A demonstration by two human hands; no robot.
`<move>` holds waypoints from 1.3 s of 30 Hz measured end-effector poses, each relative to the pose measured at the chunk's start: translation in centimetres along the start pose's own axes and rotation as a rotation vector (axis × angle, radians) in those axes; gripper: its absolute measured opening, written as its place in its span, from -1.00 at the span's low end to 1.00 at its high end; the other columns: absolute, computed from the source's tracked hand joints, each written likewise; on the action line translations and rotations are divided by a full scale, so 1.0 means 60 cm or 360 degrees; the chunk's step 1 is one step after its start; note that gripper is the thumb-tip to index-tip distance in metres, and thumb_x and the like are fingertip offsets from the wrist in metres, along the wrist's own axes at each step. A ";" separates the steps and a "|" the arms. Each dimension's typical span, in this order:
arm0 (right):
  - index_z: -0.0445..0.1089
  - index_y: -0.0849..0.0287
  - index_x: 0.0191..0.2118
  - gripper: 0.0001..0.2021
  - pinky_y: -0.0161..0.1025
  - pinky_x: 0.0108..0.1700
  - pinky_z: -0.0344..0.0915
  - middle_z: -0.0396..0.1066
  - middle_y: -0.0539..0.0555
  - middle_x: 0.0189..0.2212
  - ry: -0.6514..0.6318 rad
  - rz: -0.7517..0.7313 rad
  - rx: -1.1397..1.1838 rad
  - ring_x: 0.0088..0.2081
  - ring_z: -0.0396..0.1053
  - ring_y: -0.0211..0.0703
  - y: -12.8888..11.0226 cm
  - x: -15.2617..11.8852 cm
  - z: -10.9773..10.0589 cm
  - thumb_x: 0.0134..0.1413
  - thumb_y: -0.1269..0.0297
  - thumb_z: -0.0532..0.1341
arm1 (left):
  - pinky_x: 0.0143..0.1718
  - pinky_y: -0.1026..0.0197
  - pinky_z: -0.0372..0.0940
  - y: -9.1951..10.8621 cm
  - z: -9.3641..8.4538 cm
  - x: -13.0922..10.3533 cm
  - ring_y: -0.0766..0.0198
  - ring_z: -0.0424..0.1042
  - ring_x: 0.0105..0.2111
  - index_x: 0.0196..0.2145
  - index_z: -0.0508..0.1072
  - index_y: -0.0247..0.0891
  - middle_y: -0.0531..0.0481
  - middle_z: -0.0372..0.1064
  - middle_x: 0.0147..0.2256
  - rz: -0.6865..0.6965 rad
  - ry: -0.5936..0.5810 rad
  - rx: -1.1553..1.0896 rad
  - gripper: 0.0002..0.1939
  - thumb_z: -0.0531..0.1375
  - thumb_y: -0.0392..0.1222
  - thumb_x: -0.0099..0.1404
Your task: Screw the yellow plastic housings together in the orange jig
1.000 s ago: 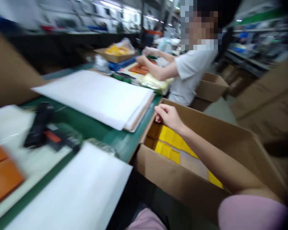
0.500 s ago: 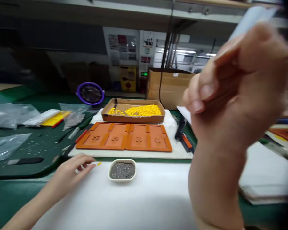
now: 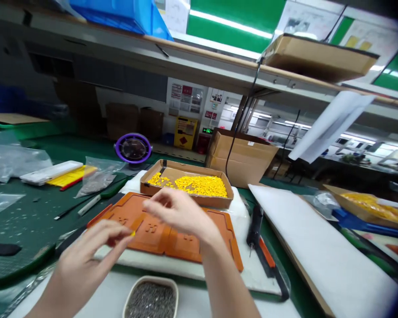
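By the near edge of the orange tray [image 3: 186, 250], the yellow piece [image 3: 133, 233] pinched by the left hand [image 3: 86, 260] is best held lightly, though whether the right hand [image 3: 182, 213] grips anything cannot be told.

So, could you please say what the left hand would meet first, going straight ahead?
Likely the right hand, which lies across its line over the orange tray; depth is unclear, so the left hand might touch the tray first.
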State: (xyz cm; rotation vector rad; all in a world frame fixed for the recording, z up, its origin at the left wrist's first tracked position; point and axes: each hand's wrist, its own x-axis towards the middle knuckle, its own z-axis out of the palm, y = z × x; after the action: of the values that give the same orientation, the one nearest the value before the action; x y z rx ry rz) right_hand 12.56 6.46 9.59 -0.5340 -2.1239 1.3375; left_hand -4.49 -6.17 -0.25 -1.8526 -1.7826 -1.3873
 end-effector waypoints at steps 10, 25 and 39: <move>0.46 0.19 -0.41 -0.70 -0.34 -0.36 0.25 0.38 0.05 -0.46 0.0156 0.0064 0.0792 -0.41 0.32 -0.26 0.032 0.034 -0.007 -0.05 0.01 0.25 | -0.26 0.29 0.24 0.057 0.056 0.172 0.31 0.32 -0.32 -0.26 0.33 -0.21 0.01 0.26 -0.31 0.0467 0.0192 -0.0037 -0.92 0.13 -0.28 0.25; 0.50 0.24 -0.37 -0.64 -0.46 -0.48 0.23 0.41 0.06 -0.46 0.1045 0.0106 0.0661 -0.43 0.32 -0.33 0.076 0.027 -0.127 -0.15 0.00 0.30 | -0.21 0.11 0.16 -0.103 0.234 0.295 0.02 0.37 -0.30 -0.43 0.47 -0.27 -0.19 0.39 -0.38 -0.0076 -0.1258 0.0063 -0.44 -0.05 0.27 0.19; 0.49 0.24 -0.35 -0.66 -0.45 -0.46 0.24 0.41 0.06 -0.45 0.1067 0.0054 0.0674 -0.41 0.33 -0.31 0.073 0.023 -0.130 -0.11 0.02 0.29 | -0.61 0.26 -0.26 -0.108 0.264 0.323 0.44 -0.11 -0.72 -0.77 0.11 -0.26 0.14 -0.07 -0.76 -0.0738 -0.1166 -0.0566 -0.49 0.28 0.09 -0.03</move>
State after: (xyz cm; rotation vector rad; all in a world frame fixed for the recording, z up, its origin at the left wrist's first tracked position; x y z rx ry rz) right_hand 16.70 14.43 8.60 -0.7133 -1.2595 1.3330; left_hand -6.31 19.45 2.68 -2.4731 -2.5849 -1.3209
